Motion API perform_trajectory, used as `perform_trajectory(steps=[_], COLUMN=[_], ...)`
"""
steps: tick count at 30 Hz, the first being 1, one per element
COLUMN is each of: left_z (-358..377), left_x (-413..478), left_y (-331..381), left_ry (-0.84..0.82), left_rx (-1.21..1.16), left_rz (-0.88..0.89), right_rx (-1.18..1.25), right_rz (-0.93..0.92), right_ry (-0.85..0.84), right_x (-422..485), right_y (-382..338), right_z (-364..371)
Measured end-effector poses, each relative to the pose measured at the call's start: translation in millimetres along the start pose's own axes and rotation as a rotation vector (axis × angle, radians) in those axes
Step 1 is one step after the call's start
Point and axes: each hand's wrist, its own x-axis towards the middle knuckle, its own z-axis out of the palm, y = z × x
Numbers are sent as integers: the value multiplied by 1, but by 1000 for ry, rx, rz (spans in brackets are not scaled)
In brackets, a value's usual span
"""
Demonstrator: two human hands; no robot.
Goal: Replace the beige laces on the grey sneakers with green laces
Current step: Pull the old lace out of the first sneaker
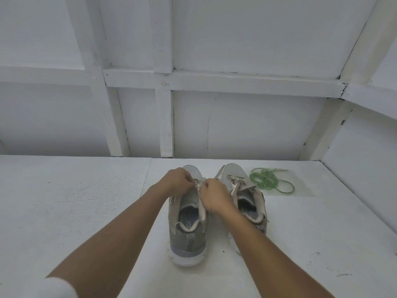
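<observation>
Two grips, L hand (176, 179) & R hand (214, 196), pinch beige lace (202, 209) atop L sneaker (189, 237); green laces (268, 180) well R.

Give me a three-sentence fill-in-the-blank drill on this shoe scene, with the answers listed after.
1. The left hand and right hand both pinch the beige lace of the sneaker on the ____.
2. The green laces lie on the table to the ____ of the other sneaker.
3. Both shoes' toes point ____ from the person.

Answers: left; right; away
</observation>
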Motion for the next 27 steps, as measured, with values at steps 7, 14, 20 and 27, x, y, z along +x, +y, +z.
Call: perform_trajectory(steps=[7, 14, 20, 27], left_z=[-2, -10, -17, -1], left_x=[4, 7, 8, 10], left_y=[3, -21, -31, 8], left_ry=[-25, 173, 289, 151], left_rx=[63, -395, -208, 168], left_rz=[13, -208, -258, -2], right_rx=[127, 164, 192, 200], right_rz=[48, 53, 66, 56], right_ry=[89, 137, 159, 182], right_x=[-4, -7, -9, -10], right_y=[5, 9, 9, 10], right_z=[10, 12, 15, 17])
